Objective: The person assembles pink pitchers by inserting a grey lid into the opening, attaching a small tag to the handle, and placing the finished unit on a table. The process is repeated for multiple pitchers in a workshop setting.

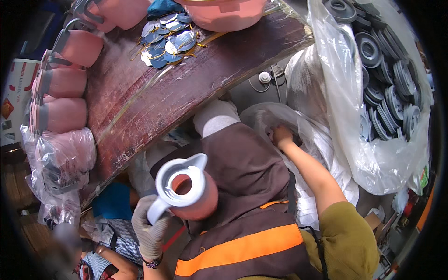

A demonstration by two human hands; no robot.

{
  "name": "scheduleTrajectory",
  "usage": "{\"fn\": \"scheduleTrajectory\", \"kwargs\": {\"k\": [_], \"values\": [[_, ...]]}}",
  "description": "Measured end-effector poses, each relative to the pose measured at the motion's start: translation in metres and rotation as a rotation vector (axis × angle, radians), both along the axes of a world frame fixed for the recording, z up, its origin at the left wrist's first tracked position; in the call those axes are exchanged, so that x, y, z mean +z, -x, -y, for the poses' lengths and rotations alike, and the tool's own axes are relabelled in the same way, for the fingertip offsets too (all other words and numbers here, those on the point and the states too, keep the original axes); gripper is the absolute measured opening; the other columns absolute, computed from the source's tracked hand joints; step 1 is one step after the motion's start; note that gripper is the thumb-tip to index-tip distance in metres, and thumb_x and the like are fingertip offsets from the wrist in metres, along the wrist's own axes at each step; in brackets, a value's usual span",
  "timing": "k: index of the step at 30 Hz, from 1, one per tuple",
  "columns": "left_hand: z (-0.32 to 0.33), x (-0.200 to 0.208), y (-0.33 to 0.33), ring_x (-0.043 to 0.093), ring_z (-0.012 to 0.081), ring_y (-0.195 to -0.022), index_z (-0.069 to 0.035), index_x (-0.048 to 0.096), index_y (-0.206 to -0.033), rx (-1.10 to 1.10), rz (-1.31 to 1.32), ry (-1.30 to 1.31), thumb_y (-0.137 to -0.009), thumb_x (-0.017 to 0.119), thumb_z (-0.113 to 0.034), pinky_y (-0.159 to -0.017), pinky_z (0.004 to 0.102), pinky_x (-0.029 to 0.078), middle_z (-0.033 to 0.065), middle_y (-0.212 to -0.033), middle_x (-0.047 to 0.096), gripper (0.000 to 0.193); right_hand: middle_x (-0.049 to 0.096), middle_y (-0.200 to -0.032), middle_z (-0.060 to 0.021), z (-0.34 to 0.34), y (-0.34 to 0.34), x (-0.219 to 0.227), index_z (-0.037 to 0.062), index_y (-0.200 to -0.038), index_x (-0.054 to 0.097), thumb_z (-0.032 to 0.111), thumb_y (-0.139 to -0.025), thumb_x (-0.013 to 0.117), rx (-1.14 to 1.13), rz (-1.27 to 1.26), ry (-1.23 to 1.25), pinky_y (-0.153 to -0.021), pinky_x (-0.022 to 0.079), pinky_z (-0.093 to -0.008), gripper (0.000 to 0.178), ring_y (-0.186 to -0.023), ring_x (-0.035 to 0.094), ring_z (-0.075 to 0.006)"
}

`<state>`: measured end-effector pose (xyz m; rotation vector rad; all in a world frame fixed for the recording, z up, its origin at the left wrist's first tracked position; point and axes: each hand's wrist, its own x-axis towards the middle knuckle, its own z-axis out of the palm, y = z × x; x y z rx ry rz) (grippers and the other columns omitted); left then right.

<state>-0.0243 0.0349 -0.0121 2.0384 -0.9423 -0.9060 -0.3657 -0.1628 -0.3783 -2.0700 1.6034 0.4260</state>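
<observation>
Pink jugs point(63, 114), tags point(173, 41) and basin point(224, 18) on table point(135, 107) beyond jug point(198, 198) in left hand point(149, 228)

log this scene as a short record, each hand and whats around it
left hand: gloved, gripping a pink jug by its grey handle
jug top: open, no lid on
right hand: bare, at a translucent plastic bag; grasp unclear
table: round tags, pink basin; more pink jugs along its left
right side: grey discs in a large clear bag
lower left: another person
</observation>
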Motion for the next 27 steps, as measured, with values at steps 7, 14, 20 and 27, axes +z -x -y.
{"fn": "scheduleTrajectory", "kwargs": {"k": [7,14,20,27], "values": [[0.036,0.01,0.014,0.063,0.0207,-0.088,-0.001,0.066,-0.096,-0.149,0.02,-0.087,-0.065,0.076,-0.003,-0.079,0.0311,0.049,0.0105,-0.098,0.065,0.033,0.06,-0.113,-0.0114,-0.017,-0.001,-0.081,0.0078,-0.101,0.068,0.012,-0.087,0.05,0.193,-0.129,-0.012,-0.077,0.053,-0.0446,0.023,-0.101,0.062,-0.0278],[0.047,0.004,0.019,0.063,0.0158,-0.081,-0.002,0.067,-0.1,-0.233,-0.03,-0.188,-0.072,0.076,-0.008,-0.075,0.0285,0.049,0.0085,-0.09,0.067,0.03,0.065,-0.097,-0.0128,0.006,0.012,0.032,0.0096,-0.093,0.07,0.019,-0.084,0.062,-0.011,0.271,0.313,-0.076,0.05,-0.0419,0.015,-0.094,0.063,-0.0314],[0.06,-0.002,0.042,0.063,0.0158,-0.07,-0.002,0.066,-0.101,-0.337,-0.034,-0.134,-0.077,0.077,-0.017,-0.066,0.0294,0.05,0.0118,-0.08,0.067,0.031,0.066,-0.087,-0.011,-0.006,-0.034,0.236,0.0031,-0.099,0.069,0.006,-0.079,0.072,-0.054,0.946,0.822,-0.069,0.05,-0.0353,0.02,-0.078,0.062,-0.0278],[0.036,-0.008,0.045,0.065,0.0261,-0.067,-0.004,0.065,-0.103,-0.321,-0.034,-0.031,-0.077,0.077,-0.022,-0.063,0.0347,0.051,0.0142,-0.078,0.066,0.034,0.059,-0.121,-0.0184,-0.054,-0.087,0.284,0.0046,-0.103,0.062,0.019,-0.074,0.079,0.267,1.266,0.541,-0.088,0.047,-0.0431,0.037,-0.104,0.06,-0.0346]]}}
